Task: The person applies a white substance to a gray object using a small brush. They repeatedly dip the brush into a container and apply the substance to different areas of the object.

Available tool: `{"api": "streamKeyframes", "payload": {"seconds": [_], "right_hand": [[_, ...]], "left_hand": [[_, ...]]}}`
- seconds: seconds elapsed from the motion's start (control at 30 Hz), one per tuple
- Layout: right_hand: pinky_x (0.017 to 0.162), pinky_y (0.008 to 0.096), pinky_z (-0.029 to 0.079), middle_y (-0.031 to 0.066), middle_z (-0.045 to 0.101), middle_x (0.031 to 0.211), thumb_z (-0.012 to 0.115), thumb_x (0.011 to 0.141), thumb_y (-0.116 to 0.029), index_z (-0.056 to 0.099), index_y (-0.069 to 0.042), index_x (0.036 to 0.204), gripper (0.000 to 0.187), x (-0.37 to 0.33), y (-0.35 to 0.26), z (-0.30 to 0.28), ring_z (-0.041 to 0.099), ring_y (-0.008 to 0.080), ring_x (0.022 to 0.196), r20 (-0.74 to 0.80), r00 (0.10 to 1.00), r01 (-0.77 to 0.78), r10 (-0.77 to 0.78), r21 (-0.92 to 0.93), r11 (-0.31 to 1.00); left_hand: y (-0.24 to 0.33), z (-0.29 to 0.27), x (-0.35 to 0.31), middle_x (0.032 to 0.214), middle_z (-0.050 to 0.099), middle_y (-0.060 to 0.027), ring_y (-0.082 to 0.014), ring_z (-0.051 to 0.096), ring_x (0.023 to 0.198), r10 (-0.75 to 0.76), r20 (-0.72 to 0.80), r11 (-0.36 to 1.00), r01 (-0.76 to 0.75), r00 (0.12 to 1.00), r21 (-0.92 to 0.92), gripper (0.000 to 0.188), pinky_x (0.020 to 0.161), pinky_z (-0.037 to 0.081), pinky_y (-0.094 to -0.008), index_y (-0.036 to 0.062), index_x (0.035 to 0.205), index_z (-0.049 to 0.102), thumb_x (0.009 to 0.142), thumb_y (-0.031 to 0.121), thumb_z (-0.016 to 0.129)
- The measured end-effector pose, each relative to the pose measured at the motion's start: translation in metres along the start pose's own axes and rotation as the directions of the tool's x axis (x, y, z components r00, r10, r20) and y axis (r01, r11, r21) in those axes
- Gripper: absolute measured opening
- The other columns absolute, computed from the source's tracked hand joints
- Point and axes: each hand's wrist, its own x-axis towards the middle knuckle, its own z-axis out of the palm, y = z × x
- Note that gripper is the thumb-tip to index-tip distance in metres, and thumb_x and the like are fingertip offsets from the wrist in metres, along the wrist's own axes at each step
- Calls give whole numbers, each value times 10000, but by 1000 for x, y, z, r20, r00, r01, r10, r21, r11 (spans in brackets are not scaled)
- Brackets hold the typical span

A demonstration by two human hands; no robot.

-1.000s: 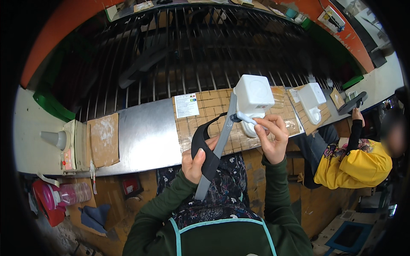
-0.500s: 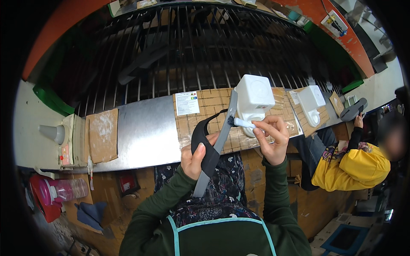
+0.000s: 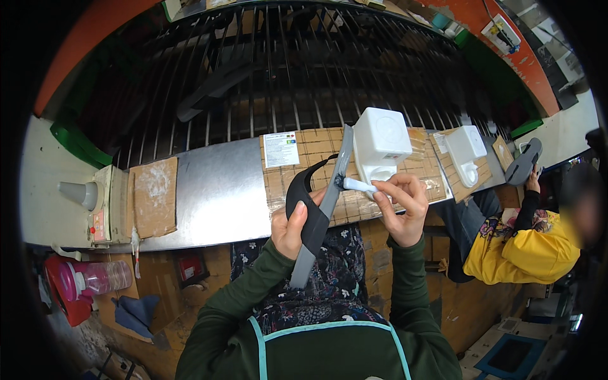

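Left hand (image 3: pixel 290 228) is clasping a slide sandal (image 3: pixel 327 206) about its middle, thumb lying on the black upper, fingers bent behind. Right hand (image 3: pixel 405 212) is pinching a white-handled brush (image 3: pixel 361 185) between thumb and fingertips, nearly shut on it. Sandal is standing tilted on edge above the lap, by the counter's (image 3: pixel 215 190) near side; dark bristles are meeting its grey sole, though the contact is dim and may be a hair off.

Risks, as judged: a light pinch is leaving the brush free to twist, so bristles could be straying onto the upper; one-handed support is inviting the sandal to swing, its far end knocking the white dispenser (image 3: pixel 383 136) just beside.

Writing: a sheet (image 3: pixel 280 149) on the cardboard (image 3: pixel 304 190) is carrying fine lines and coloured boxes, too small for reading; the dispenser is bearing a small label. No brand is showing legibly.
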Motion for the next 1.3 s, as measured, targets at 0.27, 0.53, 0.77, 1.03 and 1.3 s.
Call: {"api": "streamKeyframes", "payload": {"seconds": [0.27, 0.53, 0.77, 1.03, 1.3], "right_hand": [[713, 298, 288, 4, 619, 830, 785, 737, -133, 766, -120, 952, 216, -3, -3, 1, 481, 125, 673, 5, 1000, 6, -6, -14, 1000], [705, 302, 281, 0, 621, 831, 787, 739, -148, 768, -129, 952, 215, -6, -4, 2, 488, 129, 694, 24, 1000, -16, 17, -25, 1000], [713, 304, 285, -3, 621, 832, 787, 739, -148, 767, -130, 955, 217, -7, -7, 1, 499, 132, 709, 25, 1000, 0, 1, -36, 999], [714, 308, 282, -3, 619, 834, 791, 723, -134, 766, -135, 943, 221, -8, -10, -2, 496, 136, 690, 38, 999, 9, -7, -57, 998], [713, 306, 276, -6, 617, 828, 794, 715, -134, 765, -135, 943, 230, -10, -13, -4, 494, 138, 677, 44, 999, 29, -26, -66, 997]], "left_hand": [[-2, 3, 2, 927, 659, -74, -100, 575, 769, -57, -36, 997, 55, 998, -55, 542, 685, 447, -224, -70, 1243, 588, 1023, 340, 310], [-6, 3, 5, 940, 653, -58, -91, 567, 778, -100, -40, 991, 96, 994, -97, 550, 689, 440, -213, -65, 1246, 585, 1027, 368, 324], [-2, 8, 9, 927, 653, -57, -89, 563, 767, -110, -53, 987, 103, 992, -121, 549, 680, 441, -214, -61, 1243, 590, 1029, 367, 323], [2, 11, 11, 890, 658, -57, -86, 566, 721, -89, -69, 990, 80, 994, -114, 544, 643, 441, -205, -51, 1249, 597, 1030, 370, 333], [-3, 13, 13, 885, 663, -63, -90, 578, 731, -67, -101, 990, 54, 993, -127, 541, 651, 448, -207, -54, 1251, 596, 1026, 366, 339]]}}
